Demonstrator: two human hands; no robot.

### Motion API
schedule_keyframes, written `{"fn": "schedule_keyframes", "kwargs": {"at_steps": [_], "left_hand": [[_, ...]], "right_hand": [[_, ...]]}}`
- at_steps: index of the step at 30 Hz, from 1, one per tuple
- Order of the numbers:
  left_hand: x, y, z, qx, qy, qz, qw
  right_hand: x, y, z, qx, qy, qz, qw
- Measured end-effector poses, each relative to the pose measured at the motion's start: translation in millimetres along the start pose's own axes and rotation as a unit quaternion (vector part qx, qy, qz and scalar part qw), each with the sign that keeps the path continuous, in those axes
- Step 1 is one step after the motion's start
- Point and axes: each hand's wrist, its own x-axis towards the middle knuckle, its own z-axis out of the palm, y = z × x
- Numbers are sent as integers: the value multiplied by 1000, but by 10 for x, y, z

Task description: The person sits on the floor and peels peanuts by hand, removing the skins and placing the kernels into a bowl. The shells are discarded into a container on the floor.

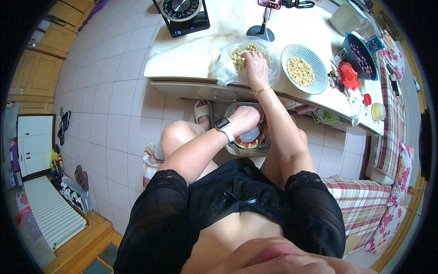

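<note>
My right hand (255,66), wearing a gold bracelet, reaches down into a clear plastic bag (224,73) on the table. Its fingertips touch pale yellow-green nuts or seeds (236,58); whether any are gripped is hidden. To the right of that hand is a blue-striped bowl (286,56) holding many cream-coloured kernels (301,72). My left hand (244,118), with a smartwatch at its wrist, hangs over a lined waste bin (236,150) between my knees. Its fingers are curled under and out of sight. Watermelon rind (251,145) and clear plastic lie in the bin.
A phone stand (260,32) and a small fan (184,20) stand behind the bag. Further right are a blue basin of grapes (361,60), a red plastic bag (349,76), a pale pitcher (348,19) and a glass cup (378,112). The table's front edge (184,79) runs above a drawer.
</note>
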Motion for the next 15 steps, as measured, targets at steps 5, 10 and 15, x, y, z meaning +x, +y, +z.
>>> {"fn": "schedule_keyframes", "kwargs": {"at_steps": [5,10,15], "left_hand": [[-53,54,0,-64,172,98,978],[-12,194,-366,-93,154,22,983],[121,40,-595,-296,301,-78,903]], "right_hand": [[-45,33,-192,52,-27,7,998],[-60,-46,-692,205,-24,59,977],[-190,122,-858,495,-50,211,841]]}}
